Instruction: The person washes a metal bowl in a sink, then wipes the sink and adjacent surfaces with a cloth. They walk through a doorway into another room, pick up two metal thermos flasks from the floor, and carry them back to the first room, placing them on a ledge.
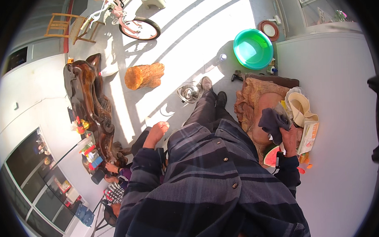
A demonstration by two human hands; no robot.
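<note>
My right hand (pixel 289 140) is closed on a bunched dark grey cloth (pixel 273 121). Hand and cloth are over a reddish-brown table (pixel 264 100) that looks like carved stone or wood. Close to that wrist, a cut piece of watermelon (pixel 272 155) shows its red flesh. Just beyond the cloth sits a cream hat (pixel 297 103), with a printed paper or booklet (pixel 308 137) beside it. My left hand (pixel 158 132) hangs above the floor at my other side, fingers curled in, with nothing visible in it.
A green basin (pixel 253 49) stands ahead right, near a plastic bottle (pixel 222 57). Metal pots (pixel 189 92) lie by my feet. Ahead left are a wood stump (pixel 144 76), a pink bicycle (pixel 136 28) and a polished root-wood table (pixel 91 100). Another person's hands (pixel 111 173) are behind left.
</note>
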